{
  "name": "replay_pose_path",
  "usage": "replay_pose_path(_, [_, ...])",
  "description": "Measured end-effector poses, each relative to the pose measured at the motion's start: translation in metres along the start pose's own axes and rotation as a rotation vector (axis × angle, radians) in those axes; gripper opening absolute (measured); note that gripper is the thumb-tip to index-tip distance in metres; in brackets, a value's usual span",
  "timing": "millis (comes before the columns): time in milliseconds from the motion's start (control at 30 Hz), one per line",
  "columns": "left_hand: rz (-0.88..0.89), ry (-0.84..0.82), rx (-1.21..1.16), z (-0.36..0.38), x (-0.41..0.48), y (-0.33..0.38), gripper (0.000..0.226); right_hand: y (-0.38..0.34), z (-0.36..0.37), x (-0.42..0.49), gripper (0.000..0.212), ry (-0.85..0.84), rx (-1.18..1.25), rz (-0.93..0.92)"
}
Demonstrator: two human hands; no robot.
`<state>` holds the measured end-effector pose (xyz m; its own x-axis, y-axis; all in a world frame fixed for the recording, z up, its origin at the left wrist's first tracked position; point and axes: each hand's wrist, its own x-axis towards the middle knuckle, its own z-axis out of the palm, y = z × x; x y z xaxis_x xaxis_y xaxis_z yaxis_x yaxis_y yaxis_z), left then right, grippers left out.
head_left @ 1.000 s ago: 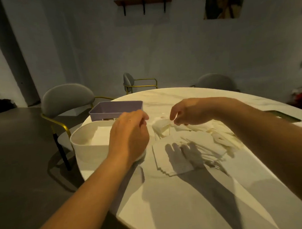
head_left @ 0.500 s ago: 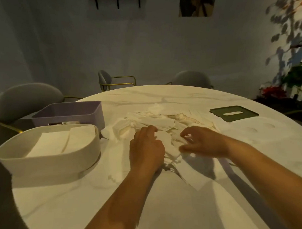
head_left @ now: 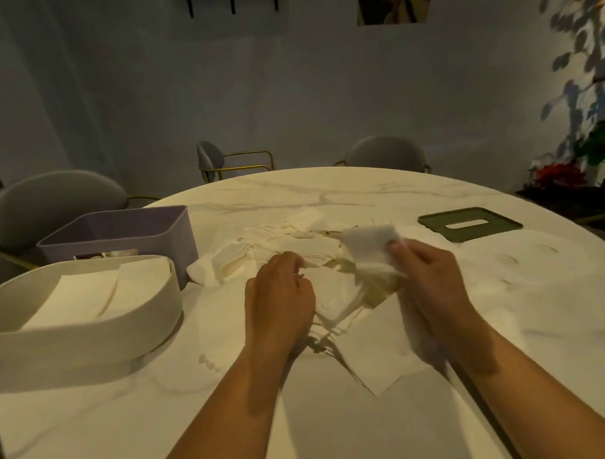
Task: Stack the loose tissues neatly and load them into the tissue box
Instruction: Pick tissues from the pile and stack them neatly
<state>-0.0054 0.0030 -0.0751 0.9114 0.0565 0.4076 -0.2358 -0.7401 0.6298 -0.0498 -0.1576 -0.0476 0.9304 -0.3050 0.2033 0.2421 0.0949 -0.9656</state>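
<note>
A heap of loose white tissues (head_left: pixel 288 243) lies in the middle of the round marble table (head_left: pixel 335 417). My right hand (head_left: pixel 429 276) pinches one white tissue (head_left: pixel 370 247), lifted and blurred above the heap. My left hand (head_left: pixel 279 295) rests curled on the near side of the heap, fingers pressed onto the tissues. A squared stack of tissues (head_left: pixel 377 350) sits just in front of my hands. At the left stands the white oval tissue box (head_left: pixel 92 336), open on top, with flat tissues inside.
A purple rectangular bin (head_left: pixel 123 232) stands behind the white box. A dark green lid with a slot (head_left: pixel 469 223) lies at the right. Grey chairs (head_left: pixel 53 207) ring the table's far side. A plant with red flowers (head_left: pixel 563 175) is at the right wall.
The view turned right and down, and both hands came onto the heap. My right hand has since lifted one tissue off it; my left hand stays on the tissues.
</note>
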Motion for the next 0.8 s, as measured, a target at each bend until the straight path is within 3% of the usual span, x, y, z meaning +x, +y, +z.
replay_pose_path(100, [-0.065,0.087,-0.219,-0.001,-0.002,0.002,0.028,-0.004,-0.009,0.01,0.014,0.109,0.147,0.101])
replay_pose_path(167, [-0.083,0.19,-0.331,-0.004,-0.002,0.004,0.028,0.0,-0.012,0.018,0.014,0.193,0.083,0.075])
replay_pose_path(233, [-0.029,0.31,-0.375,-0.006,0.0,0.005,0.027,0.007,-0.008,0.02,0.016,0.248,-0.062,-0.085])
replay_pose_path(300, [0.014,0.322,-0.467,-0.01,-0.001,0.01,0.028,0.013,-0.004,0.02,0.023,0.263,-0.243,-0.283])
replay_pose_path(400, [-0.016,0.157,-0.687,-0.01,-0.01,0.027,0.029,0.018,0.0,0.019,0.021,0.184,-0.386,-0.419])
replay_pose_path(533, [-0.171,-0.138,-0.863,-0.005,-0.021,0.048,0.008,0.012,0.0,0.016,0.022,0.126,-0.587,-0.712])
replay_pose_path(633, [-0.254,-0.314,-1.045,-0.002,-0.021,0.048,0.035,0.013,0.005,0.013,0.017,-0.019,-0.696,-0.966])
replay_pose_path(700, [-0.404,-0.324,-1.261,-0.004,-0.021,0.05,0.054,0.014,0.015,0.007,0.012,-0.101,-0.73,-1.045])
replay_pose_path(800, [-0.633,-0.313,-1.549,-0.009,-0.023,0.053,0.033,0.017,0.025,0.0,0.016,-0.165,-0.746,-1.059])
